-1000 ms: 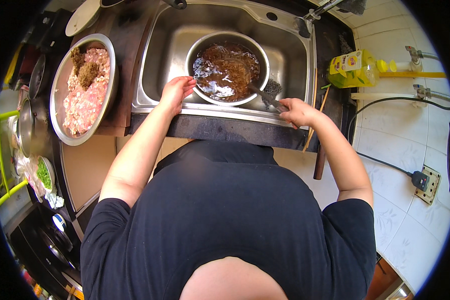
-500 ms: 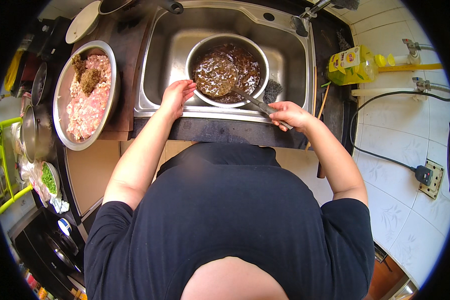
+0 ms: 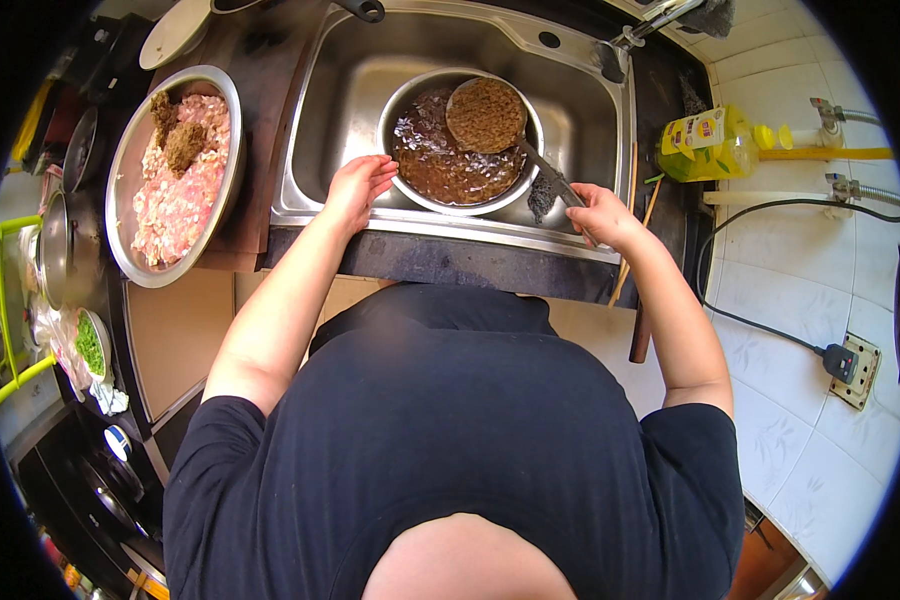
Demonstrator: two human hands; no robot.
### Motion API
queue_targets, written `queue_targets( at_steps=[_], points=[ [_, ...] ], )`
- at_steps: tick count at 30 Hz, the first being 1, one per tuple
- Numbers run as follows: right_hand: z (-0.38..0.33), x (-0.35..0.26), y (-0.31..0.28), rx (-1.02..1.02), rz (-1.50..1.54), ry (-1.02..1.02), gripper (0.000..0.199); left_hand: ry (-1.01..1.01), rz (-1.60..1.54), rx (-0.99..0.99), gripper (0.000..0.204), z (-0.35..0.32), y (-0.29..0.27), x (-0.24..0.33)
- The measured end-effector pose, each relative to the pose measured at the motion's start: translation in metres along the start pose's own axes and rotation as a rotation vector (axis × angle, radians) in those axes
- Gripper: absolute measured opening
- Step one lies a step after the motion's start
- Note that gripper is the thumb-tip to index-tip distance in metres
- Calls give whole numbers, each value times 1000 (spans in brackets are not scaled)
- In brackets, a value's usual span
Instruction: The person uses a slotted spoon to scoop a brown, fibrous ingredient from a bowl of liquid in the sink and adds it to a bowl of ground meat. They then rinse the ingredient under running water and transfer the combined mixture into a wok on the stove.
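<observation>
- The scoop (image 3: pixel 548 172) hangs over the far right part of the round metal basin (image 3: pixel 465 210), its bowl heaped with a brown, wet-looking mass (image 3: pixel 484 112)
- Its long axis slants: the handle runs from the heaped end back toward the person and to the right, crossing the basin's rim
- The right hand (image 3: pixel 600 215) is closed around the handle's near end, so the load lies ahead and to the left of it
- Below is brown liquid (image 3: pixel 450 165); the basin stands in the sink (image 3: pixel 340 120), a dark scouring pad (image 3: pixel 543 199) beside it
- The left hand (image 3: pixel 360 190) holds nothing, fingers together, tips at the basin's left rim; whether they touch, I cannot tell
- Farther left, nearer the left hand, a bowl (image 3: pixel 236 120) of pink minced meat (image 3: pixel 175 212) with brown clumps rests on the surface (image 3: pixel 262 110)
</observation>
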State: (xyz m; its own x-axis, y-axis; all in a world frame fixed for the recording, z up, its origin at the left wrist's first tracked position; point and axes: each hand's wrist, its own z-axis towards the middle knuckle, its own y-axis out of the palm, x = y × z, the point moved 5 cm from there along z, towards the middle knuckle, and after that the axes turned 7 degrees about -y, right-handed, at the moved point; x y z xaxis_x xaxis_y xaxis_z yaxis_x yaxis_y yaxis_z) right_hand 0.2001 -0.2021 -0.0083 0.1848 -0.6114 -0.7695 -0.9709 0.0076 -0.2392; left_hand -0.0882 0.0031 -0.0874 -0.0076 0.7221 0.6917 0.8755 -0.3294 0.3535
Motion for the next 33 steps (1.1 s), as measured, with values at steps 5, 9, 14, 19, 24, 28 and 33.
queue_targets(
  at_steps=[5, 9, 14, 19, 24, 28, 33],
  points=[
    [4, -12, 7, 120, -390, -17, 39, -4, -7, 16, 23, -5, 3, 3],
    [16, -16, 23, 64, -593, -105, 41, -1, 3, 18, 22, -4, 2, 3],
    [16, -20, 45, -51, -411, -38, 32, -3, -1, 19, 22, -2, 1, 2],
    [10, -13, 60, -153, -97, 25, 23, -5, -2, 15, 22, 0, 1, 2],
    [-4, -3, 55, -250, 259, 94, 21, -8, 4, 21, 22, 3, -2, 0],
    [-26, 3, 52, -268, 453, 91, 28, -7, -13, 31, 21, 0, 0, 2],
    [-56, -7, 50, -247, 432, 45, 38, 39, 112, 74, 20, -4, 7, 7]
  ],
)
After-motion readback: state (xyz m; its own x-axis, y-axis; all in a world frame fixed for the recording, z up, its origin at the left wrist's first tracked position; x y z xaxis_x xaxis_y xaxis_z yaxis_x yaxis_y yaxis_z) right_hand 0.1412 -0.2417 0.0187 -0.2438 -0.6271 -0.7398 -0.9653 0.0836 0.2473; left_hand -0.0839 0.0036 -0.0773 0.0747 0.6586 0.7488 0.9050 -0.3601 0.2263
